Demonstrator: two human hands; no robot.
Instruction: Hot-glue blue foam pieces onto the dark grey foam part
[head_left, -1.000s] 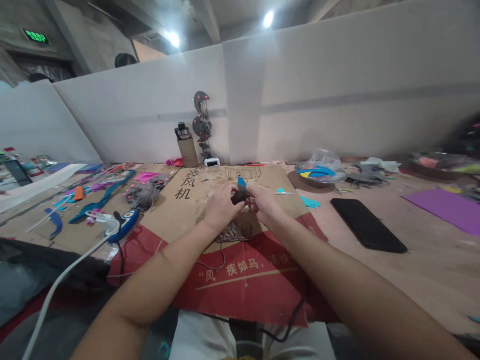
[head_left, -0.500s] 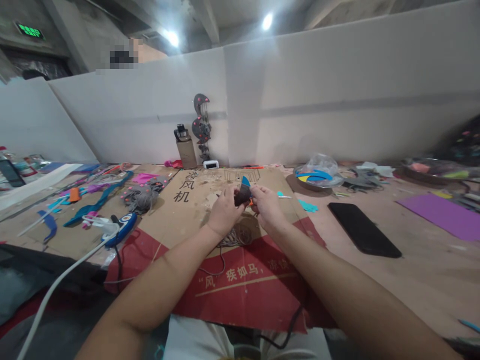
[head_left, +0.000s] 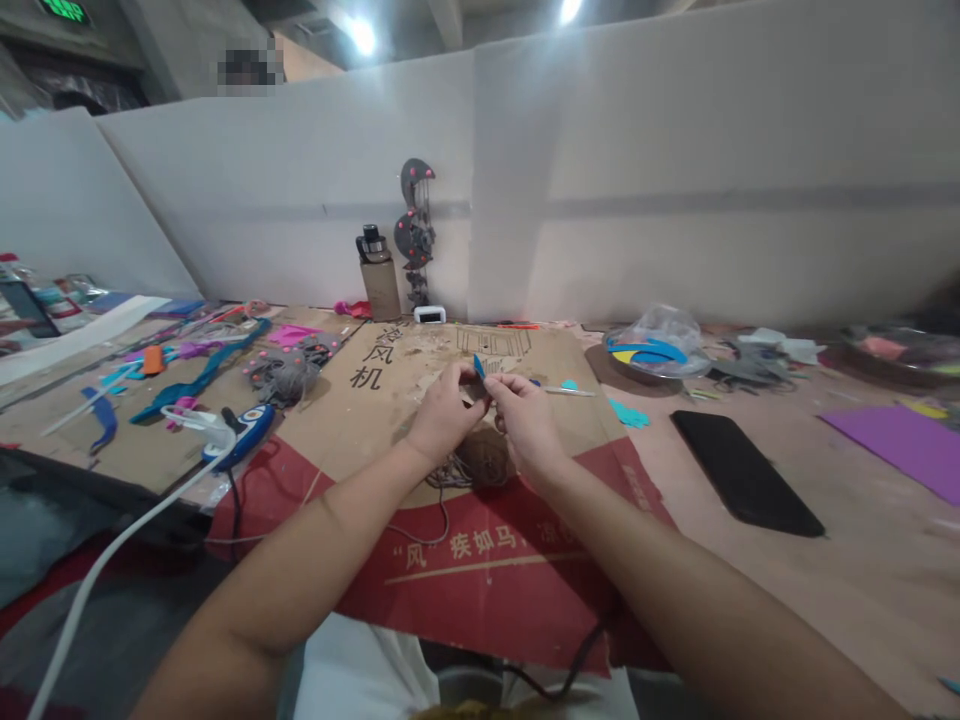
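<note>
Grip has tightened: I see left hand (head_left: 442, 415) and right hand (head_left: 525, 422) pinched shut together on the blue-tipped piece (head_left: 478, 366), its dark body now hidden, phone (head_left: 742, 475) at three o'clock.

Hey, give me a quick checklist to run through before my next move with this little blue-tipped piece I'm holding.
1. Both hands on it: left hand and right hand pinch the blue-tipped piece between them: ok.
2. Firmness of the pinch: the fingers hide most of the piece: cannot tell.
3. Work held over the cardboard sheet: ok.
4. Grey cord tangle clear of the wrists: it lies right under them: not ok.
5. Blue corded tool apart from the hands, off to the left: ok.
6. Black phone flat on the table, apart to the right: ok.
</note>
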